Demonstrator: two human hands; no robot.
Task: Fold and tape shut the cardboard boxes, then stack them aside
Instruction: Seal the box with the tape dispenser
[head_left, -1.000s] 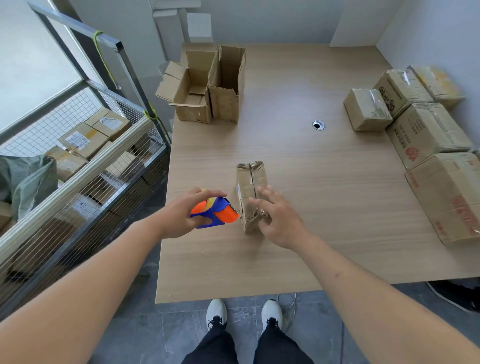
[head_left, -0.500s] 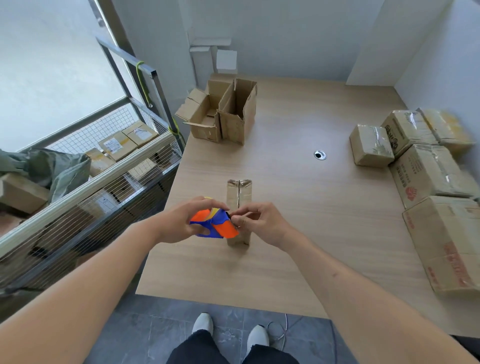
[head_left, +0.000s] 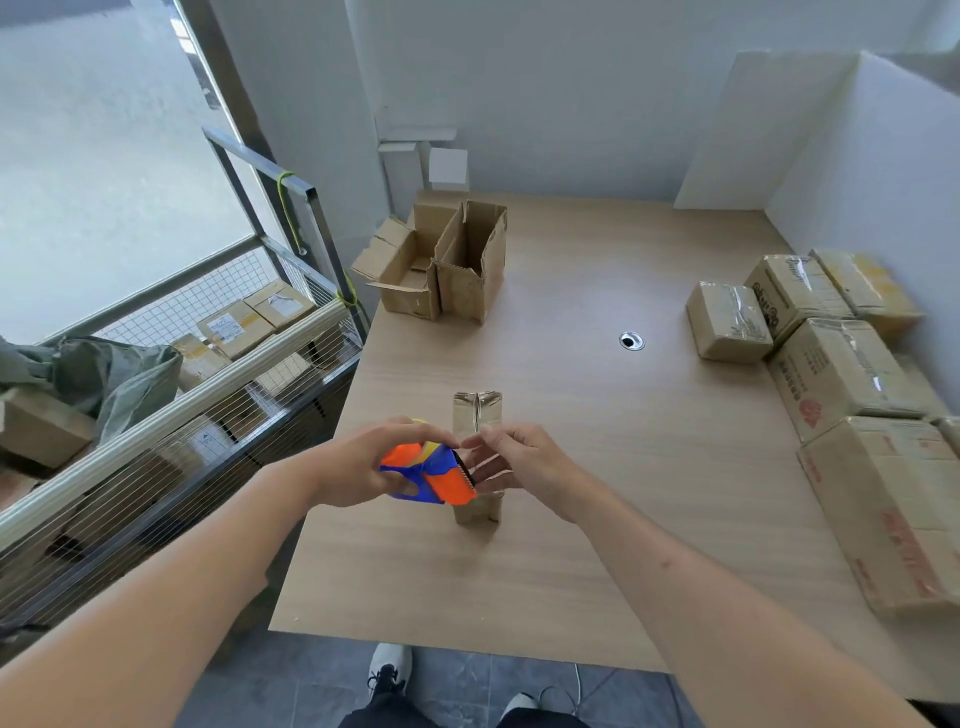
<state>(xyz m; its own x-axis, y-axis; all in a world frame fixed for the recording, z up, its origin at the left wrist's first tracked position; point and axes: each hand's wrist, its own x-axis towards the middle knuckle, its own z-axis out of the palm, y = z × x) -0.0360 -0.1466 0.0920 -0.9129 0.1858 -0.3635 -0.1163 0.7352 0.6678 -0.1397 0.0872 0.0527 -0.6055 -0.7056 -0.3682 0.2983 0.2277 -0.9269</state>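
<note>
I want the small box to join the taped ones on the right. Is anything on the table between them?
Nothing visible: bare wooden table lies between the small folded cardboard box and the taped cardboard boxes. Only a flush cable hole sits farther back.

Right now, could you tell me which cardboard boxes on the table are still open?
The two open boxes at the table's far left corner, flaps up; the right-side boxes are taped shut.
</note>
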